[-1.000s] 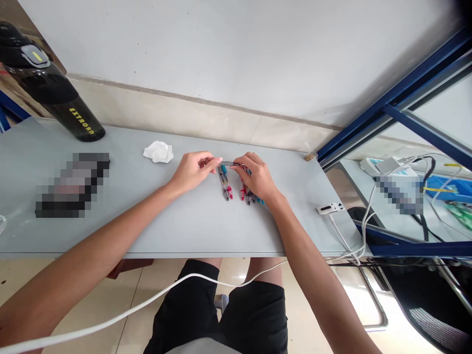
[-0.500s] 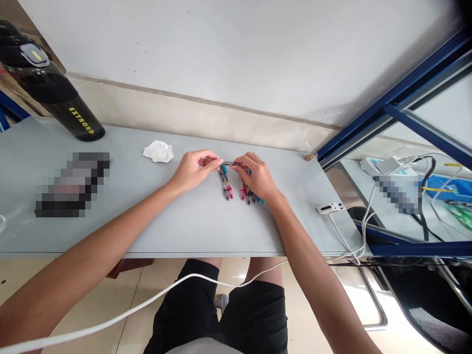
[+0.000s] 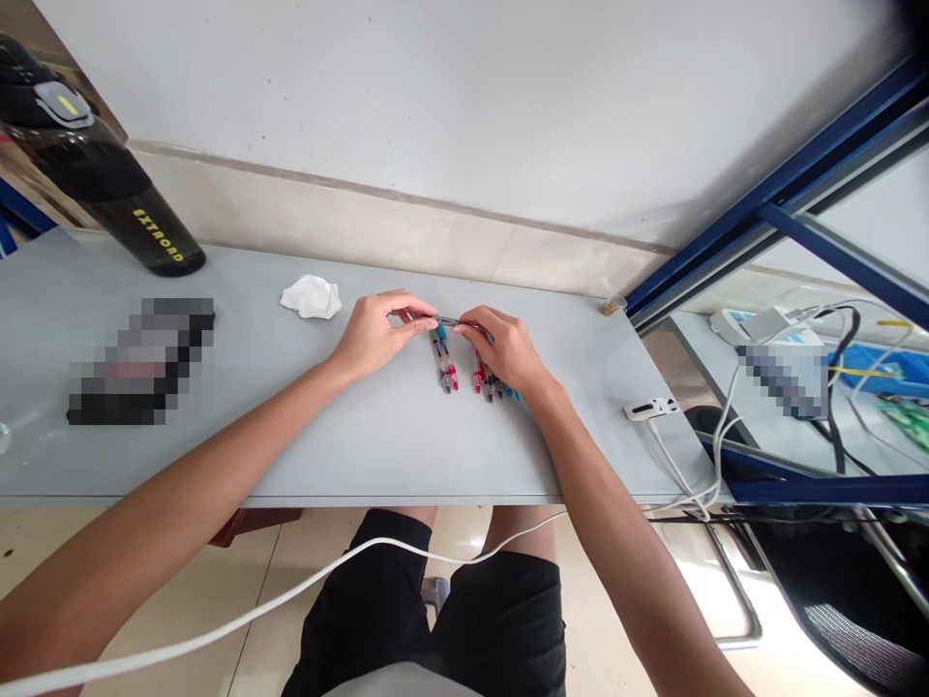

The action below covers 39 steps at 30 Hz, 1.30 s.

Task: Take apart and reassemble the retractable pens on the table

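Note:
A slim dark pen (image 3: pixel 447 320) is held level above the desk, between my two hands. My left hand (image 3: pixel 378 337) pinches its left end with thumb and fingertips. Closed around its right end is my right hand (image 3: pixel 504 347), whose fingers hide much of that part. Below the gap between the hands lies a small group of pens (image 3: pixel 444 366) with clear barrels and teal, dark and red parts. A second group of pens (image 3: pixel 489 385), with red, dark and blue ends, lies partly hidden under my right hand.
On the grey desk (image 3: pixel 348 445) are a crumpled white tissue (image 3: pixel 311 296), a dark bottle (image 3: pixel 108 184), a blurred-out dark object (image 3: pixel 141 363), a small clear cup (image 3: pixel 613 305) and a white device (image 3: pixel 651 409) with a cable. A blue-framed partition (image 3: pixel 784 213) stands at right.
Both hands stay in nearly the same place, still on the pen. The left thumb and fingers have shifted slightly at the pen's end. The pens on the desk have not moved.

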Each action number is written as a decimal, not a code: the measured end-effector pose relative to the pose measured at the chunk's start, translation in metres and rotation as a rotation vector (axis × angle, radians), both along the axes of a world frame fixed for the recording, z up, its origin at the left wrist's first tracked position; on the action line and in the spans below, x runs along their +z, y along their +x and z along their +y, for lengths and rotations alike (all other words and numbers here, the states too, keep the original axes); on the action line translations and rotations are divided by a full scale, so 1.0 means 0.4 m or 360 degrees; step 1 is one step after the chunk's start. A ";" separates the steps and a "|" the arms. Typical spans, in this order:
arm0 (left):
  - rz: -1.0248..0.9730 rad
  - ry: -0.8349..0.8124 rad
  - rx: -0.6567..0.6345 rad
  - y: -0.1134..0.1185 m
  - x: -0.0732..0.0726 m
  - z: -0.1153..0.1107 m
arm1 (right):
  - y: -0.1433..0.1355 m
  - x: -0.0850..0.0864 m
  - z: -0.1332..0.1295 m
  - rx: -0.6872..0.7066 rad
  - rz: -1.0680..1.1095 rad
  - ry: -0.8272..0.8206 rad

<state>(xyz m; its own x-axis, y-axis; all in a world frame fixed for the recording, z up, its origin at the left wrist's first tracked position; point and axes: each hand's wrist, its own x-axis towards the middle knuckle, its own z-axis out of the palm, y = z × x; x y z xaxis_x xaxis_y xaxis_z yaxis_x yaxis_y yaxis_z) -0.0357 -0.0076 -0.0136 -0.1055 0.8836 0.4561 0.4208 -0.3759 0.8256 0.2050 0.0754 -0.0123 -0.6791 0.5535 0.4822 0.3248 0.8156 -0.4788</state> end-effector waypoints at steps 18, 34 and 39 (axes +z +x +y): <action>0.0011 0.0015 0.0041 0.000 -0.009 0.003 | 0.000 -0.001 0.002 0.0027 -0.0081 -0.0011; 0.0006 0.0007 0.0055 0.001 -0.009 0.002 | -0.002 0.004 -0.004 -0.0008 -0.0097 -0.0050; 0.0004 -0.0001 0.0055 0.003 -0.005 0.000 | -0.002 0.003 -0.004 -0.0019 -0.0101 -0.0030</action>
<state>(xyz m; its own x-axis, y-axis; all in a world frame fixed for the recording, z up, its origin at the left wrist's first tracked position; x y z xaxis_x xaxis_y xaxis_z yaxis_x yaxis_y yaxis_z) -0.0345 -0.0077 -0.0156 -0.1351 0.8797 0.4559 0.4356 -0.3605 0.8248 0.2044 0.0738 -0.0113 -0.7015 0.5702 0.4275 0.3646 0.8026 -0.4721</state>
